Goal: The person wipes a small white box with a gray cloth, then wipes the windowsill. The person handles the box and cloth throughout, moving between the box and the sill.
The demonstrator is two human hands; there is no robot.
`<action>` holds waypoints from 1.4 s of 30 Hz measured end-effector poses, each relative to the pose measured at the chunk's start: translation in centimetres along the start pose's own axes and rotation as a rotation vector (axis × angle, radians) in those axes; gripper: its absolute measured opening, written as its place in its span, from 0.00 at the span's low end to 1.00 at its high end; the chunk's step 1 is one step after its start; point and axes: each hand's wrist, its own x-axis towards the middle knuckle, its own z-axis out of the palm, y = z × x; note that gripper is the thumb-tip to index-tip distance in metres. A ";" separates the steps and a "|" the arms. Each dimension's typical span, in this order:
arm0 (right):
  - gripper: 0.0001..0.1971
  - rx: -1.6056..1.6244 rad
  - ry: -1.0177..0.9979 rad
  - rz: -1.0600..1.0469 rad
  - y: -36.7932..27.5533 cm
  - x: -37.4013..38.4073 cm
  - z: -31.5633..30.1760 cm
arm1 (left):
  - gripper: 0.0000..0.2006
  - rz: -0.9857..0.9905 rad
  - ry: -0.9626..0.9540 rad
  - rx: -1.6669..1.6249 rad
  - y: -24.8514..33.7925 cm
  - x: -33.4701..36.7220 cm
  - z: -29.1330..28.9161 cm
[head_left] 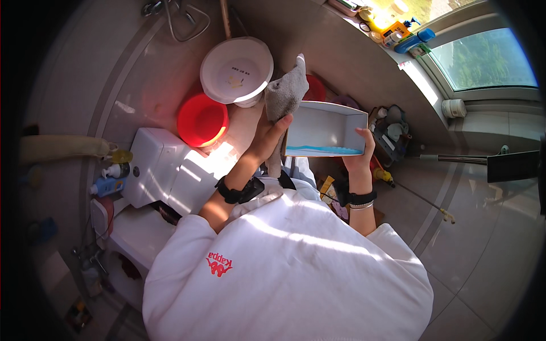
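Observation:
An open rectangular box with a white inside and a light blue strip along its near edge is held up in front of me. My right hand grips its right side, with the thumb over the rim. At the box's left side, my left hand is closed around a bunched grey cloth. The cloth rises above the fingers to a point and also hangs below them. Whether the left fingers touch the box too is hard to see.
A white basin leans against the far wall near a red bucket. White fixtures stand at left. Several bottles line the windowsill. A grey container of odds and ends sits right of the box, near a thin rod.

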 end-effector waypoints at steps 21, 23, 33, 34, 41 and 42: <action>0.17 0.005 -0.153 -0.054 -2.8 0.8 -1.0 | 0.37 0.389 -0.039 0.186 -0.9 -2.4 0.8; 0.20 -0.033 -0.091 -0.046 -3.2 0.4 -0.7 | 0.38 0.287 -0.092 -0.066 -0.8 -2.3 0.7; 0.42 -0.524 -0.203 -0.268 -3.6 -1.3 3.9 | 0.26 0.004 0.067 -0.352 -3.1 -0.5 -1.9; 0.42 -0.560 -0.198 -0.292 -3.3 -1.3 4.0 | 0.26 0.021 0.089 -0.323 -3.7 -0.2 -1.9; 0.45 -0.540 -0.213 -0.323 -2.9 -2.8 4.7 | 0.26 0.117 0.195 -0.358 -5.6 0.8 -2.6; 0.45 -0.514 -0.223 -0.323 -2.9 -3.0 4.9 | 0.25 0.088 0.206 -0.350 -5.5 0.8 -2.8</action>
